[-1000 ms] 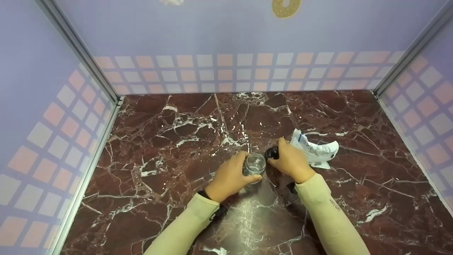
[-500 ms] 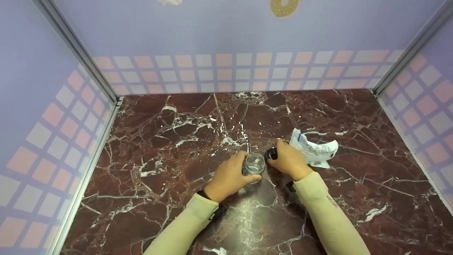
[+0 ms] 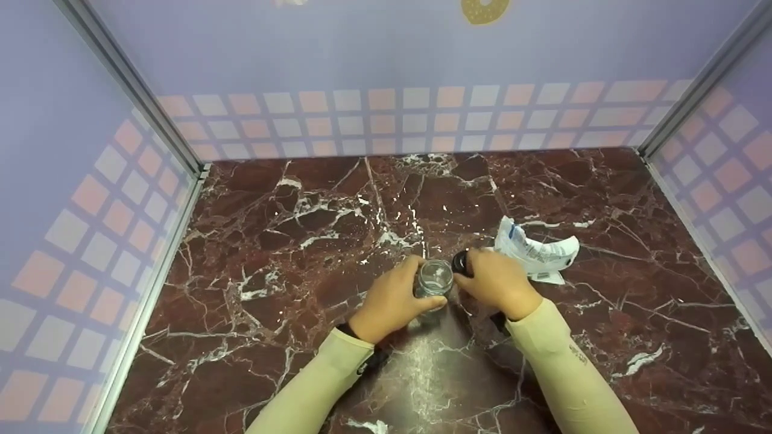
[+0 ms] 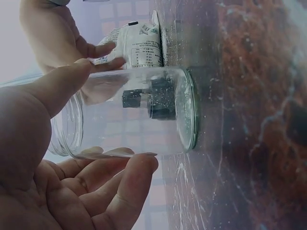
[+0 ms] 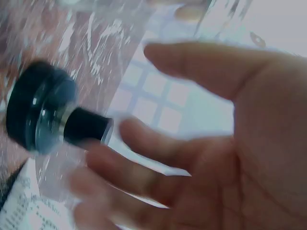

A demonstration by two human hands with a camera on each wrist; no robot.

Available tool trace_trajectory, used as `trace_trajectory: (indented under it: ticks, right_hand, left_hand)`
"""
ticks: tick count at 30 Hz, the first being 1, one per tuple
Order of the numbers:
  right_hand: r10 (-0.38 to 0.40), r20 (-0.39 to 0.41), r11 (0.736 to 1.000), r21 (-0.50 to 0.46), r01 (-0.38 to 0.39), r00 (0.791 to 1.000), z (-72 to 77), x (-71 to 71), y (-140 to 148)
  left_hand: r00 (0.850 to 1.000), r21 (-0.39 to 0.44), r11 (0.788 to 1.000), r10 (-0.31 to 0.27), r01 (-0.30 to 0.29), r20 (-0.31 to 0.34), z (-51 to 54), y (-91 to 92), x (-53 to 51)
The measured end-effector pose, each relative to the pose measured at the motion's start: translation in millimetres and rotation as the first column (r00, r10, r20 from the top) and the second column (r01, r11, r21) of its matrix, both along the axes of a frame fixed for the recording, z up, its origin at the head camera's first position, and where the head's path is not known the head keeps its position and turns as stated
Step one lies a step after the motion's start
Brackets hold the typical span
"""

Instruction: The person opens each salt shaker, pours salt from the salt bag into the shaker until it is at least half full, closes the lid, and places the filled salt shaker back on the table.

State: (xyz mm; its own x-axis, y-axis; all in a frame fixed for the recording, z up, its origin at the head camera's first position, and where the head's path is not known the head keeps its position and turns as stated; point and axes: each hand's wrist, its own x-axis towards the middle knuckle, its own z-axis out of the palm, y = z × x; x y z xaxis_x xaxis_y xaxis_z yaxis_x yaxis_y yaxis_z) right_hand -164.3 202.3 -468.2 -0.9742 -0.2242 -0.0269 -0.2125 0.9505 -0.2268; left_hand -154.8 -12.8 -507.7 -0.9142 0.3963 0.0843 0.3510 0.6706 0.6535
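A clear glass jar [image 3: 435, 277] stands upright on the dark red marbled tabletop, and my left hand [image 3: 392, 301] grips it round the side. The left wrist view shows the thumb over one side of the jar [image 4: 139, 115] and the fingers along the other. Just right of it stands a black piece [image 3: 461, 264] with a wide round base and a narrower knob on top; its kind is unclear. My right hand [image 3: 497, 280] is beside this piece. In the right wrist view, its blurred fingers [image 5: 134, 167] are spread and apart from the black piece [image 5: 43, 108].
A crumpled white printed packet [image 3: 537, 256] lies behind and right of the right hand. White specks are scattered over the tabletop [image 3: 325, 265] beyond the jar. Tiled-pattern panels [image 3: 386, 120] enclose the back and both sides.
The right hand's raised fingers have come down and back a little beside the black piece. The left hand and the jar have stayed in place.
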Motion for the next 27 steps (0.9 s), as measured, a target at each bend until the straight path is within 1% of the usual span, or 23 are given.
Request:
trace_trajectory:
  ticks: [2, 3, 7, 13, 16, 19, 21, 22, 23, 24, 26, 27]
  right_hand:
    - [0.044, 0.047, 0.999, 0.027, -0.045, 0.998, 1.2, 2.7, -1.9]
    - [0.063, 0.057, 0.997, 0.033, -0.065, 0.996, 1.4, 3.8, -2.7]
    - [0.113, 0.058, 0.992, 0.04, -0.116, 0.992, 0.2, 4.7, -3.7]
    - [0.1, 0.084, 0.993, 0.052, -0.104, 0.991, -4.9, 1.2, -1.9]
    - [0.104, 0.095, 0.992, 0.065, -0.11, 0.99, -6.3, 0.8, -1.5]
    - [0.112, 0.122, 0.989, 0.079, -0.122, 0.986, -8.3, -0.7, -1.0]
    - [0.113, 0.137, 0.99, 0.071, -0.124, 0.984, -9.2, -2.1, 0.4]
    - [0.117, 0.132, 0.99, 0.059, -0.125, 0.984, -8.7, -2.9, 1.3]
    - [0.123, 0.108, 0.991, 0.034, -0.128, 0.987, -7.8, -3.4, 3.0]
    - [0.126, 0.067, 0.992, 0.0, -0.126, 0.99, -5.9, -3.6, 5.3]
    - [0.122, -0.065, 0.985, -0.115, -0.129, 0.99, -1.1, -2.5, 12.8]
    - [0.109, -0.153, 0.975, -0.174, -0.136, 0.982, 1.2, -1.4, 18.6]
  left_hand:
    - [1.0, -0.003, 1.0, 0.003, -0.003, 0.002, 0.3, -0.5, 0.3]
    - [1.0, -0.005, 1.0, 0.005, -0.005, 0.003, 0.4, -0.7, 0.6]
    - [1.0, -0.01, 1.0, 0.011, -0.011, 0.011, 0.7, -1.5, 1.4]
    - [1.0, -0.003, 1.0, 0.007, -0.007, 0.017, 0.7, -1.0, 1.0]
    - [1.0, 0.004, 1.0, 0.001, -0.001, 0.016, 0.7, -0.4, 0.8]
    - [1.0, 0.007, 1.0, -0.006, 0.006, 0.016, 1.2, -0.4, 1.2]
    - [1.0, 0.006, 1.0, -0.008, 0.008, 0.013, 1.2, -0.4, 1.2]
    - [1.0, 0.007, 1.0, -0.009, 0.009, 0.01, 1.2, -0.4, 1.2]
    - [1.0, 0.004, 1.0, -0.007, 0.007, 0.006, 1.1, -0.5, 1.2]
    - [1.0, 0.005, 1.0, -0.005, 0.005, 0.004, 0.9, -0.4, 1.2]
    - [1.0, 0.005, 1.0, -0.002, 0.002, 0.005, 0.4, -0.3, 1.0]
    - [1.0, 0.006, 1.0, 0.0, 0.0, 0.009, 0.1, -0.3, 0.8]
